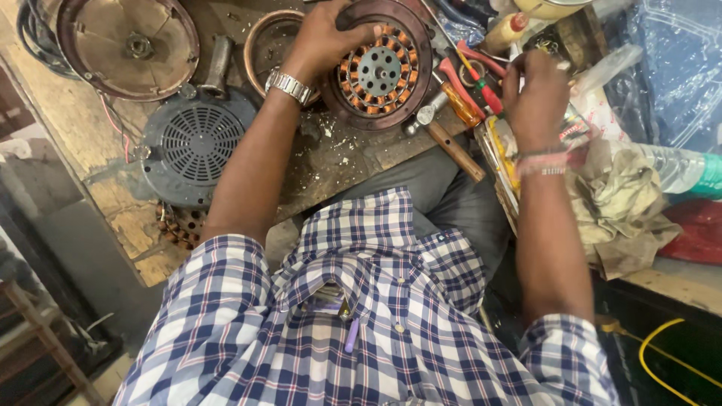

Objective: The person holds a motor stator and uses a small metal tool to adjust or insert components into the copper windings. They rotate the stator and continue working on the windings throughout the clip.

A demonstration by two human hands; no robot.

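A round fan motor [380,71] with copper windings around a grey hub lies in its brown housing on the worn wooden bench [113,195]. My left hand [323,37], a metal watch on its wrist, grips the motor's upper left rim. My right hand [535,94], with a pink band at the wrist, reaches into a pile of tools to the right; its fingers are curled and what they touch is hidden. Red and orange handled screwdrivers [466,86] lie between the two hands. A hammer [444,135] rests just below the motor.
A grey vented motor cover [192,143] and a brown domed cover [128,41] lie at the left, with a metal ring [265,45] beside the motor. A crumpled cloth [620,207], a plastic bottle [681,169] and clear plastic bags [669,60] crowd the right. A yellow cable [654,346] runs below.
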